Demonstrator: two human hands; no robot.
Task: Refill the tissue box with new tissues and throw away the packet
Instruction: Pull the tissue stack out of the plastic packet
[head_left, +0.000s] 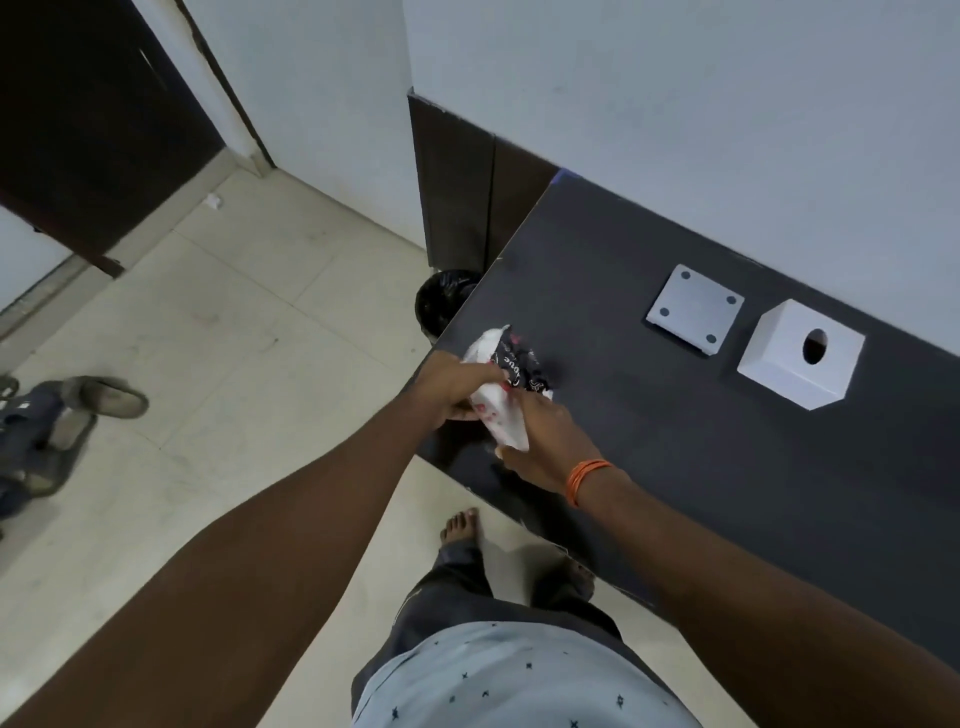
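A tissue packet (511, 371), black with white and red print, is held over the left corner of the dark table (727, 467). My left hand (457, 387) grips its left side and my right hand (545, 447) grips its lower end, where white tissue shows. The white tissue box (795, 358) with a round hole on top stands at the back right of the table. Its flat white base plate (693, 309), with dark dots at the corners, lies apart just left of it.
A black-lined bin (441, 304) stands on the floor past the table's left end, partly hidden by the table. Sandals (104, 397) and a dark bag lie on the tiled floor at far left. My bare feet are near the table's front edge.
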